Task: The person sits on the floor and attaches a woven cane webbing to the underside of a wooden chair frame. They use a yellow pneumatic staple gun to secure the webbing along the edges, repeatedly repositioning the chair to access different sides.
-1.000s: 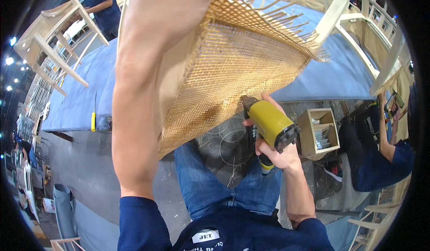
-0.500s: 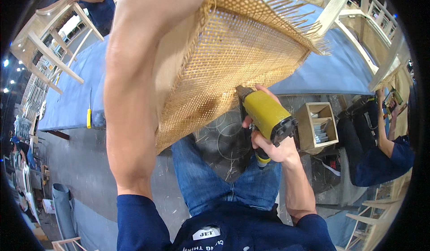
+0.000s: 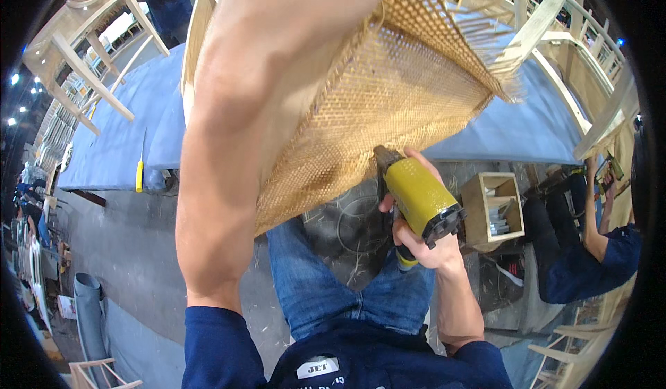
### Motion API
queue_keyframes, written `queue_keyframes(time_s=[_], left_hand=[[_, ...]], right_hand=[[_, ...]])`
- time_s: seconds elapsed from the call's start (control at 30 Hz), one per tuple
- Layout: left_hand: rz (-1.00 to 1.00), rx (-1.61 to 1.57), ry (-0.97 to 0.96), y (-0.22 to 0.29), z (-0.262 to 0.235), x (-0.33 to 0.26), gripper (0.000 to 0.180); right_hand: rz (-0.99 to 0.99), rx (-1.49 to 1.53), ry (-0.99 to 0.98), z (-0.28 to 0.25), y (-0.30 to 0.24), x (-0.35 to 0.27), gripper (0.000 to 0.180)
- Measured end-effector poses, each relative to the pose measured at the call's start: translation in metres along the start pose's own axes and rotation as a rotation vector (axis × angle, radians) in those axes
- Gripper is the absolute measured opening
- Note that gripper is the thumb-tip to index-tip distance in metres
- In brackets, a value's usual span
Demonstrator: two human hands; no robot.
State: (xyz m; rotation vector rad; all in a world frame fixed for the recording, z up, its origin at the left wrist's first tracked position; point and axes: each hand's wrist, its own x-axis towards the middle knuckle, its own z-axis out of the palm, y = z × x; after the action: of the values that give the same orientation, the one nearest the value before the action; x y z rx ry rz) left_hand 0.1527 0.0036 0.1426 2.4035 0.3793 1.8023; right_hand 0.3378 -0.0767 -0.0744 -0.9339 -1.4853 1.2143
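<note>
My right hand (image 3: pixel 427 240) is wrapped round the handle of a yellow pneumatic staple gun (image 3: pixel 420 195). The gun's dark nose meets the near edge of a tan woven cane sheet (image 3: pixel 388 90), or sits very close to it; which one I cannot tell. Loose frayed strands fringe the sheet's far right corner. My left forearm (image 3: pixel 218 181) stretches up along the sheet's left side and covers part of it. The left hand lies beyond the top of the picture, so its fingers are hidden.
A blue padded table (image 3: pixel 513 139) runs behind the sheet, with a yellow-handled screwdriver (image 3: pixel 140 174) at its left edge. Right of the gun stands a wooden box (image 3: pixel 492 208) holding staple strips. Wooden chair frames (image 3: pixel 90 87) are left and right. Co-workers (image 3: pixel 596 264) work at both sides.
The view has shifted slightly, so the table and the staple gun appear a little lower. My right hand keeps its grip, with the gun's nose still at the cane sheet's near edge.
</note>
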Motion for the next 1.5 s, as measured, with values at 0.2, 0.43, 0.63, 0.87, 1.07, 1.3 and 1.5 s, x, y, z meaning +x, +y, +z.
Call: queue_keyframes(time_s=[0.2,0.43,0.63,0.87,1.07,1.3,1.5], left_hand=[[-0.009,-0.054,-0.011,-0.009,0.005,0.003,0.051],[0.065,0.261,0.069,-0.008,0.018,-0.010,0.053],[-0.118,0.037,-0.046,0.003,-0.001,0.000,0.048],[-0.098,0.210,0.106,0.002,0.025,-0.001,0.050],[-0.308,0.523,-0.013,-0.037,-0.023,-0.121,0.071],[-0.517,0.731,0.024,-0.012,-0.030,-0.203,0.083],[-0.519,0.755,0.047,-0.065,-0.021,-0.180,0.084]], right_hand=[[-0.003,0.046,0.038,0.003,-0.002,0.001,0.092],[-0.019,0.043,0.067,-0.001,0.004,-0.003,0.092],[-0.007,0.015,0.051,0.002,-0.002,-0.002,0.093],[0.019,-0.014,0.005,-0.002,-0.003,-0.001,0.092],[-0.039,0.272,0.053,-0.017,0.025,-0.029,0.089],[-0.179,0.236,0.051,-0.028,0.044,-0.033,0.088],[-0.187,0.104,0.100,-0.023,0.020,0.006,0.083]])
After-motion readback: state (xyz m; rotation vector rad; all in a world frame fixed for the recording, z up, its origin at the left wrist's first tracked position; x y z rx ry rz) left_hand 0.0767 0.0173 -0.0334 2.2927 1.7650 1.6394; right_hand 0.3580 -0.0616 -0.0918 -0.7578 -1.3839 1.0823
